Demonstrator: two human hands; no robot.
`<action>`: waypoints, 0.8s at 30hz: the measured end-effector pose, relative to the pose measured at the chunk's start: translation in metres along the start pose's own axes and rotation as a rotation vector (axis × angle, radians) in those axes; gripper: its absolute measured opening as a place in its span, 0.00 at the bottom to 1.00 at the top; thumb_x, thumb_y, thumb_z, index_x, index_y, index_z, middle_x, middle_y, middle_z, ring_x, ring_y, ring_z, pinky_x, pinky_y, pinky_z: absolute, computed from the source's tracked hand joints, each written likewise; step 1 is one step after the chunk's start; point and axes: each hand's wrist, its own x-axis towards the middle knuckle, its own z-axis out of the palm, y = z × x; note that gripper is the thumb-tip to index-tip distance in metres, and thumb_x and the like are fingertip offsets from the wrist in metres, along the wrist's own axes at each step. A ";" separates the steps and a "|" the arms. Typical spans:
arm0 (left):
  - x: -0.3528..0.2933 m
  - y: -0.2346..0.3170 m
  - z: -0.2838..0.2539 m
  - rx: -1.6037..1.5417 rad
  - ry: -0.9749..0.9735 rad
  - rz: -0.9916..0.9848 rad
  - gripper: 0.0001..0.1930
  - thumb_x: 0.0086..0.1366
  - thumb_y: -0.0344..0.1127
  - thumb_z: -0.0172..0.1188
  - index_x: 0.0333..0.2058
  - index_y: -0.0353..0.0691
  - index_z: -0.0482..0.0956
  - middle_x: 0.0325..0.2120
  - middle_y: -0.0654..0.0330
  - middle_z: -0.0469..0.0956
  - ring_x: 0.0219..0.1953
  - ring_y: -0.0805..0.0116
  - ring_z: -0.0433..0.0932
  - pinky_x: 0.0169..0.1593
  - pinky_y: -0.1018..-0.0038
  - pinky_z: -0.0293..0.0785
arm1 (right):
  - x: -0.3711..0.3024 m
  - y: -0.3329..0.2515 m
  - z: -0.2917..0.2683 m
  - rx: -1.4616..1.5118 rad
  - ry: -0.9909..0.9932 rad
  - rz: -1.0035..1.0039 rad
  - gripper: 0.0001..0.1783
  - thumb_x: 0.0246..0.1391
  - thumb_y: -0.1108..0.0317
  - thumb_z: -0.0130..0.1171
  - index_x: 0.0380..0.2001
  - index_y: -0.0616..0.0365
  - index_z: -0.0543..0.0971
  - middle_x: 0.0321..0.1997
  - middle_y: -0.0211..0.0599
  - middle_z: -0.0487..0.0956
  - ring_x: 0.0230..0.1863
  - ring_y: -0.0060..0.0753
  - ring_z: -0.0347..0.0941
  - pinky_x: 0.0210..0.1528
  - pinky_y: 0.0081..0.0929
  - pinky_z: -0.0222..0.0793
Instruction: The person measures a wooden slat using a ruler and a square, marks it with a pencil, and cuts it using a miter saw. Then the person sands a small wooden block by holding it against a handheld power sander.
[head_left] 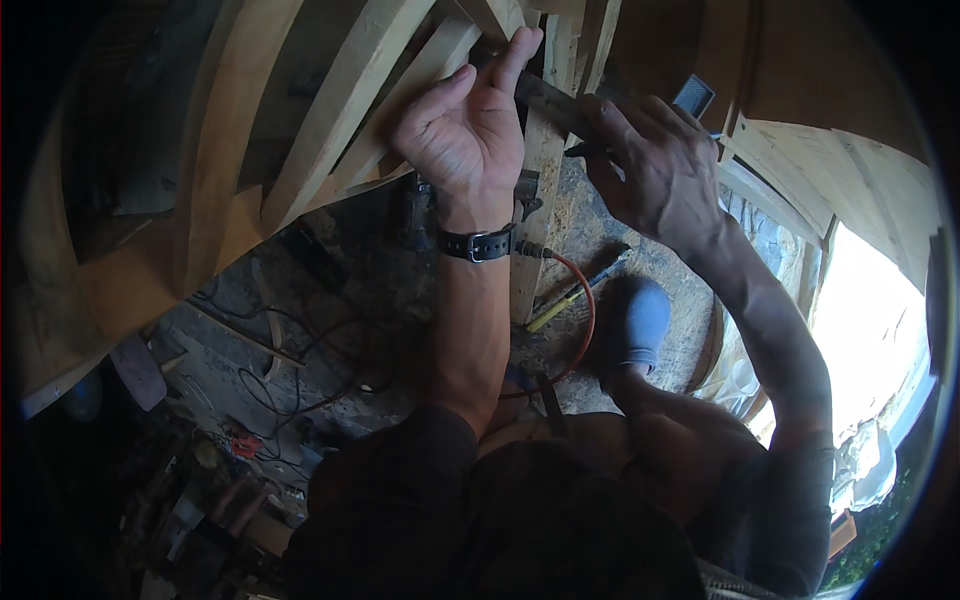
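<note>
My left hand (470, 135) reaches up among the wooden ribs with its palm toward me. Thumb and fingers are stretched apart; some fingertips are hidden near the wood. On that wrist is a black buckled strap (476, 245). To its right, my right hand (650, 165) is closed around a dark flat bar (550, 105), which spans toward the left fingers. Whether the left fingers touch the bar's far end I cannot tell. A small dark tip (577, 151) sticks out below the right fingers. Pale wooden ribs (345, 110) slant up beside my left hand.
A curved wooden beam (130, 295) joins the ribs at left. Below my hands, an orange hose (590, 320) with a metal coupling curves past a yellow-handled tool (555, 313) and my blue clog (640, 315). Dark cables (265, 390) tangle on the floor; boards (840, 170) stand at right.
</note>
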 end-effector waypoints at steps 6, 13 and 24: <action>0.000 0.003 0.002 0.038 -0.038 0.017 0.42 0.55 0.24 0.53 0.69 0.22 0.50 0.68 0.30 0.55 0.68 0.12 0.49 0.73 0.34 0.58 | 0.026 -0.008 0.015 0.056 -0.030 0.054 0.17 0.49 0.66 0.66 0.44 0.52 0.79 0.30 0.36 0.82 0.39 0.40 0.80 0.42 0.40 0.78; 0.001 0.006 -0.001 -0.108 0.004 -0.042 0.35 0.55 0.17 0.51 0.65 0.32 0.66 0.60 0.47 0.72 0.65 0.40 0.70 0.67 0.33 0.69 | 0.035 -0.006 0.031 -0.049 0.063 0.057 0.16 0.49 0.64 0.67 0.44 0.45 0.82 0.33 0.26 0.84 0.39 0.33 0.79 0.40 0.36 0.77; 0.001 0.005 -0.001 -0.069 -0.013 -0.041 0.36 0.55 0.18 0.51 0.67 0.31 0.62 0.63 0.43 0.66 0.67 0.35 0.63 0.69 0.33 0.63 | 0.038 0.006 0.041 -0.080 0.118 -0.107 0.24 0.46 0.63 0.68 0.49 0.51 0.81 0.34 0.26 0.81 0.43 0.30 0.76 0.47 0.31 0.70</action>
